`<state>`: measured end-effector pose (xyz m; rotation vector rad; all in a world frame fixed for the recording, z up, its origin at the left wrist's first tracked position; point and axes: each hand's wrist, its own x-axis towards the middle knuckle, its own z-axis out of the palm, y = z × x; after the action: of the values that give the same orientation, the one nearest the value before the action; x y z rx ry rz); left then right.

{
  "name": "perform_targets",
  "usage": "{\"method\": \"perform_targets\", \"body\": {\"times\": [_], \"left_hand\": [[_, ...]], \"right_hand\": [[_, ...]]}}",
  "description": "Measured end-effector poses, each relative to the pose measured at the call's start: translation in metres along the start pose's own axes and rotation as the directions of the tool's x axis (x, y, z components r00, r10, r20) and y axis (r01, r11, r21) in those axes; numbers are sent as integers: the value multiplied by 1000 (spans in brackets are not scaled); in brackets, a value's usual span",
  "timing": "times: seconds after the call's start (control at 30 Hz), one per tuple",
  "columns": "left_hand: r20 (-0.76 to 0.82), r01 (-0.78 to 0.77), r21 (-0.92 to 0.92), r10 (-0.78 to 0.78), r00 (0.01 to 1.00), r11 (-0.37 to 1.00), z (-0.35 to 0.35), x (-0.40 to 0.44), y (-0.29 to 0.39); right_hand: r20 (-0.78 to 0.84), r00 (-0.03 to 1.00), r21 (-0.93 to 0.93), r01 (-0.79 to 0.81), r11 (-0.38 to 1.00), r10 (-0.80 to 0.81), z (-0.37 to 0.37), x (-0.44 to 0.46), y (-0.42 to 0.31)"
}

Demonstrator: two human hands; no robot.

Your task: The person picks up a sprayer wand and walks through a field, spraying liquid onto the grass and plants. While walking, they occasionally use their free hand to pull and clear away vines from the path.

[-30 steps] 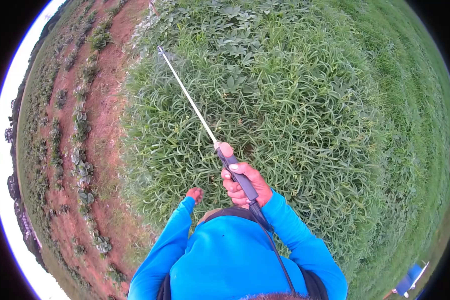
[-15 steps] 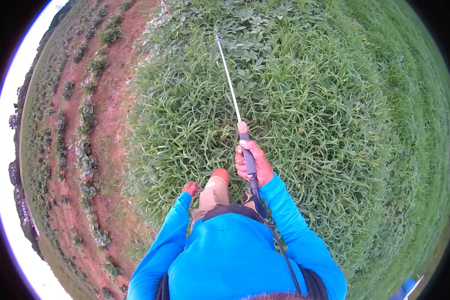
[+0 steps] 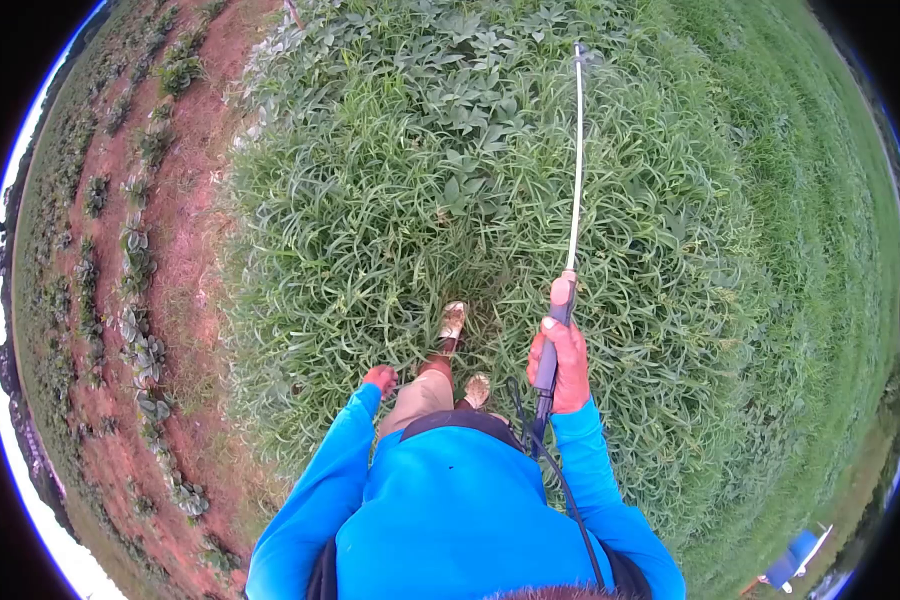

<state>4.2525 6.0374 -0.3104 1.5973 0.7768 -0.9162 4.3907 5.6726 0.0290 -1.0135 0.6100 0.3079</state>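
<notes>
My right hand (image 3: 568, 368) is wrapped around the grey grip of a sprayer wand (image 3: 578, 165), thumb on top. The wand's long pale tube points forward over the green growth, with a small nozzle at its far tip. A dark hose (image 3: 568, 490) runs from the bottom of the grip back along my right side. My left hand (image 3: 381, 378) hangs beside my left thigh, fingers curled in, and nothing shows in it. Below the wand are grassy weeds (image 3: 630, 290) mixed with broad-leaved plants (image 3: 470, 100).
My shoes (image 3: 453, 320) stand among tall grass. On the left lies red bare soil (image 3: 185, 250) with rows of leafy plants (image 3: 145, 355). Dense grass (image 3: 820, 250) spreads to the right. A blue and white object (image 3: 798, 560) is at the lower right.
The wand has swung to the right with my right hand, its tip moving from centre to right of centre. My legs have stepped, and both shoes now show. My left hand has barely moved.
</notes>
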Motion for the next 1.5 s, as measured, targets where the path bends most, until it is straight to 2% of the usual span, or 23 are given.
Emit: {"method": "perform_targets", "body": {"times": [0.03, 0.1, 0.13, 0.2, 0.23, 0.3, 0.37, 0.43, 0.5, 0.57, 0.63, 0.7, 0.83, 0.9, 0.97, 1.0, 1.1, 1.17, 1.2, 1.23, 1.33, 1.43, 1.5], "left_hand": [[7, 15, -7, -15, 1000, 1000, 0, 2, 11], [-18, 82, 5, -82, 996, 997, 7, 30, 56], [-10, 86, -10, -86, 996, 996, 8, 40, 70], [91, -57, 7, 56, 994, 998, 6, 58, 98], [92, -57, -4, 57, 994, 998, 5, 66, 110], [98, -99, -58, 104, 990, 993, 6, 79, 132], [86, -110, -47, 114, 990, 993, 4, 87, 150], [86, -106, -61, 111, 990, 992, -1, 94, 162], [66, -46, -43, 49, 997, 998, -6, 103, 165], [68, -20, -100, 27, 997, 995, -13, 110, 157], [46, -8, -102, 13, 999, 995, -18, 104, 157], [18, 65, -63, -64, 998, 996, -25, 101, 155], [19, 43, -219, -40, 999, 975, -32, 103, 129], [39, 44, -217, -36, 999, 975, -35, 105, 128], [57, 127, -190, -118, 991, 974, -39, 105, 133], [54, 75, -199, -65, 996, 977, -40, 104, 137], [54, 39, -166, -30, 998, 985, -45, 113, 153], [32, 44, -138, -40, 999, 989, -45, 122, 167], [41, 35, -129, -30, 999, 991, -46, 124, 176], [50, 26, -120, -20, 999, 992, -47, 126, 185], [42, 10, -132, -4, 999, 991, -48, 131, 201], [30, -24, -109, 27, 999, 994, -49, 132, 223], [50, 8, -71, -5, 999, 997, -47, 133, 233]], "right_hand": [[-8, 1000, -8, -13, 1000, 13, -1, 3, -1], [-72, 992, -91, 94, 991, -101, 2, 26, -10], [-133, 985, -105, 96, 990, -110, 12, 32, -19], [-120, 988, -72, 86, 994, -94, 21, 50, -28], [-108, 991, -20, 78, 997, -80, 24, 59, -32], [-77, 995, -6, 61, 998, -61, 29, 77, -40], [36, 999, 174, -23, 985, 17, 35, 95, -48], [51, 997, 195, -71, 978, 62, 43, 110, -55], [226, 959, 291, -233, 928, 171, 50, 126, -62], [237, 953, 299, -254, 920, 186, 58, 142, -65], [398, 889, 337, -371, 865, 226, 62, 159, -67], [420, 873, 338, -405, 849, 249, 70, 173, -69], [479, 822, 308, -485, 818, 307, 85, 193, -75], [496, 800, 332, -535, 776, 339, 95, 198, -79], [514, 787, 308, -540, 783, 340, 102, 203, -83], [564, 754, 311, -573, 759, 338, 105, 205, -85], [653, 688, 349, -644, 680, 317, 114, 205, -87], [755, 584, 348, -742, 573, 298, 118, 204, -87], [756, 578, 353, -756, 551, 307, 122, 202, -88], [758, 577, 354, -755, 551, 304, 123, 204, -88], [834, 436, 195, -806, 558, 338, 128, 208, -90], [817, 448, 160, -780, 604, 362, 136, 213, -96], [812, 465, 169, -766, 620, 352, 139, 219, -101]]}}
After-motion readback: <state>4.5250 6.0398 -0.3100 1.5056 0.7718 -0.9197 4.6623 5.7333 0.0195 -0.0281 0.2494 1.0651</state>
